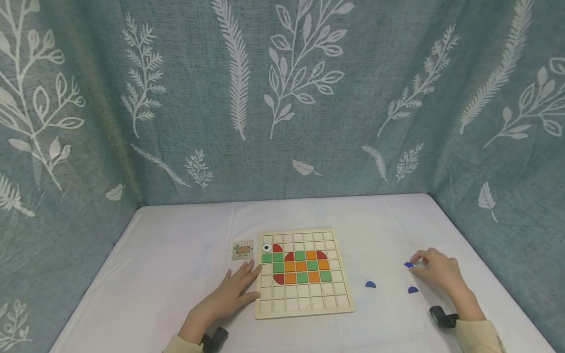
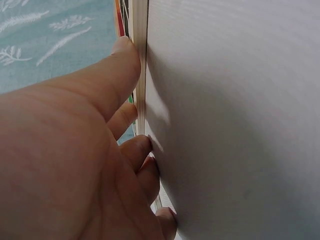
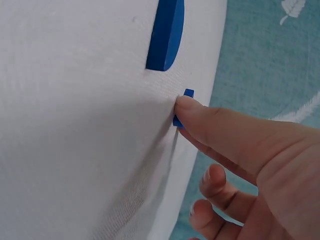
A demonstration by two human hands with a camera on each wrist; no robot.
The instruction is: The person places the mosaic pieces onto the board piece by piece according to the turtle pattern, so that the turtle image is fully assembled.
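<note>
At the right side of the table my right hand (image 1: 439, 270) pinches a blue half-round piece (image 1: 408, 264) between thumb and forefinger. In the right wrist view the ends of that blue piece show past the thumb, low at the white cloth. My left hand (image 1: 232, 292) lies with straight, spread fingers at the left edge of a square wooden grid board (image 1: 304, 306), thumb and fingertips right at its rim. On the board, green, orange and red tiles form an animal figure with a round eye tile (image 1: 267, 248) at the upper left.
Two more blue half-round pieces, one left (image 1: 371, 284) and one near (image 1: 413, 289) my right hand, lie on the white tablecloth (image 1: 185, 255). A small picture card (image 1: 243, 250) sits left of the board. A patterned blue-green curtain (image 1: 282, 147) surrounds the table.
</note>
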